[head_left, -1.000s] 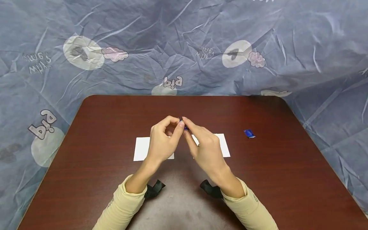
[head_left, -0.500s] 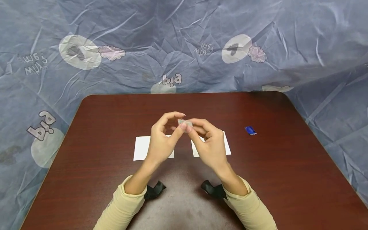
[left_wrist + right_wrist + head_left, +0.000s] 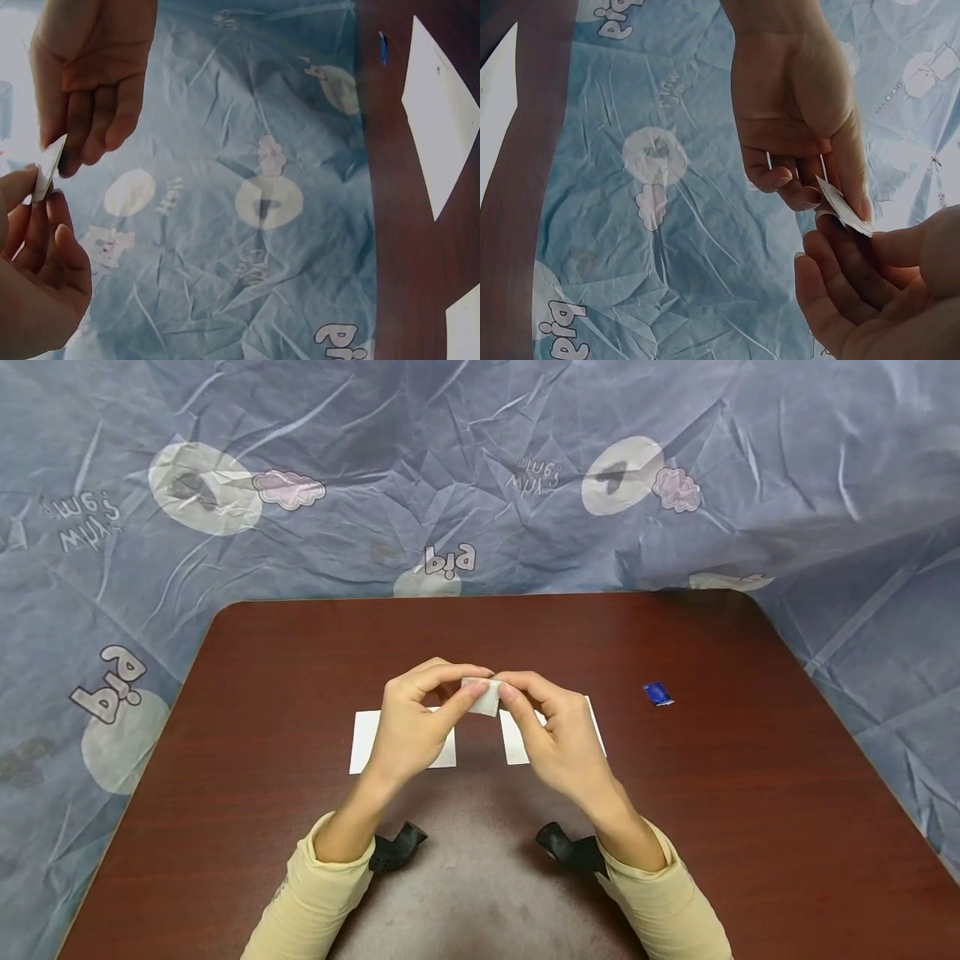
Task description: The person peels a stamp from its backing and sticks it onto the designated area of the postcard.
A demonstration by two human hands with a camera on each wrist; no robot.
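Note:
Over the middle of the table, a small sachet shows its whitish side to the head camera; the right wrist view reveals a serrated edge on the sachet. My left hand pinches its left part between thumb and index finger. At its right edge, my right hand pinches it with thumb and forefinger. The remaining fingers of the right hand curl loosely below. Seen from the left wrist, the sachet is held well above the tabletop.
Two white cards, a left card and a right card, lie on the brown table beneath my hands. Farther right lies a blue sachet. Black wrist mounts jut inward from both sleeves. Printed cloth hangs behind the table.
One second ago blue showed between my fingertips; now the sachet's whitish side faces up and more of it is exposed. My right hand has turned and shifted its grip to the right edge.

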